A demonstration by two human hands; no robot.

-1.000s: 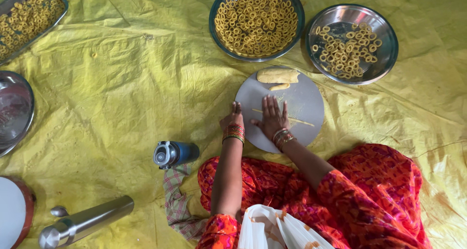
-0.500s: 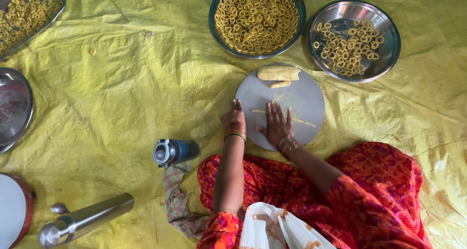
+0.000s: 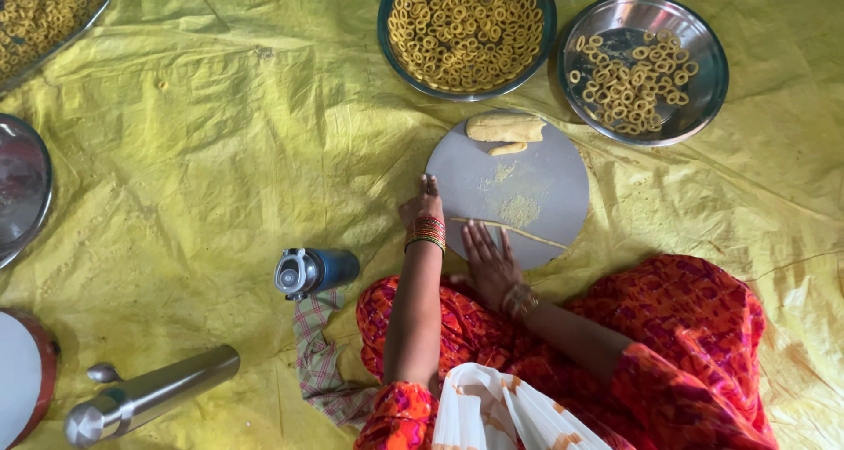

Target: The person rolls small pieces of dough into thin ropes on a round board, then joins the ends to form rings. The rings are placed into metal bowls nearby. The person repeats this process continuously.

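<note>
The right hand (image 3: pixel 488 261) lies flat and open on the round grey board (image 3: pixel 545 173), fingertips at a thin dough rope (image 3: pixel 510 228) stretched across it. The left hand (image 3: pixel 420 208) rests at the board's edge — fingers loosely curled, holding nothing. A dough lump (image 3: pixel 504 127) sits at the far rim — beyond it, two steel bowls of dough rings (image 3: pixel 466 28) on the yellow sheet (image 3: pixel 220 151).

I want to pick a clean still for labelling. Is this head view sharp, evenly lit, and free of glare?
Head view: soft, even daylight, sharp throughout; faint shadow under the right hand on the round board; mild glare on the steel bowl and steel tube; left hand unblurred.
</note>
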